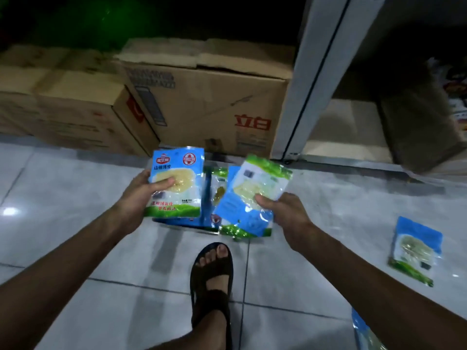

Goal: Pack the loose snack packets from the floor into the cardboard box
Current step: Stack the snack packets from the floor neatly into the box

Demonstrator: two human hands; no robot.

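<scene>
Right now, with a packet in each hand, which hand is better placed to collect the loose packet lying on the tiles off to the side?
Right. The right hand is nearer the loose packet, which lies on the tiles on that side. The left hand would have to cross the body. Both hands already grip packets, so it must unload first.

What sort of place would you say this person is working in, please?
Probably a shop stockroom or storage area: stacked cardboard cartons stand on a tiled floor beside a white shelving upright, and identical snack packets lie loose.
</scene>
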